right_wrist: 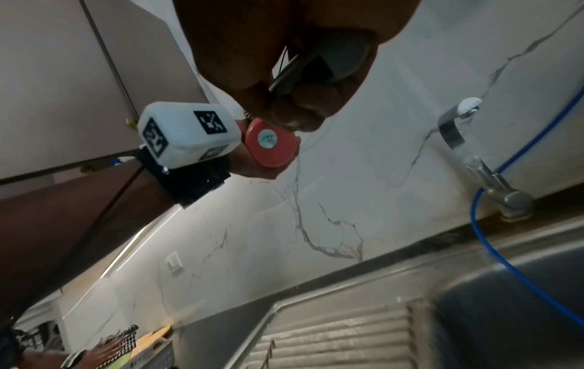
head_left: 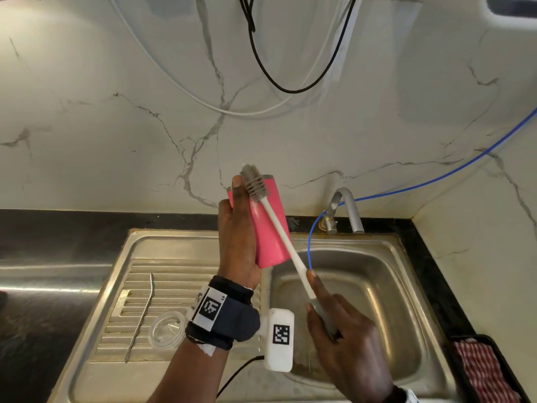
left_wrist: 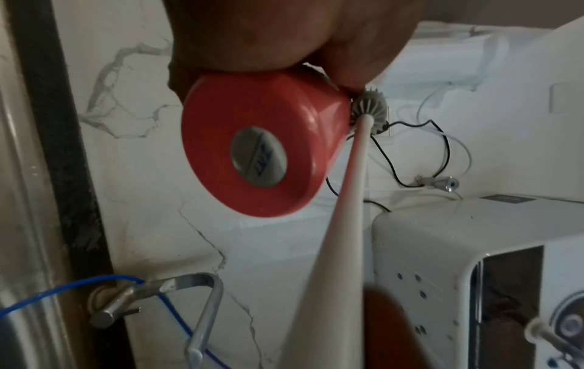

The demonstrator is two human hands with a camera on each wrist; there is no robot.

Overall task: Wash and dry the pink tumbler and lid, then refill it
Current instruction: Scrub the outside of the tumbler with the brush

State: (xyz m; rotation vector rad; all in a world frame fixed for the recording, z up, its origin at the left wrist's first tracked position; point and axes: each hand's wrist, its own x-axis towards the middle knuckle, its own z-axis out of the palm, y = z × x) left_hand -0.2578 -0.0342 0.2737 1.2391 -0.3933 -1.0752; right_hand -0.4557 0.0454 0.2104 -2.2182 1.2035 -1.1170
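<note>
My left hand grips the pink tumbler above the sink's left edge, mouth tilted up and away. Its pink base with a round silver sticker faces both wrist cameras. My right hand holds the grey grip of a long white bottle brush. The grey bristle head lies against the tumbler's outer wall near the rim, next to my left thumb. The clear lid lies on the ribbed drainboard.
A bent metal straw lies on the drainboard beside the lid. The steel sink basin is below my hands, with a tap and a blue tube behind it. A black tray holding a red checked cloth stands at the right.
</note>
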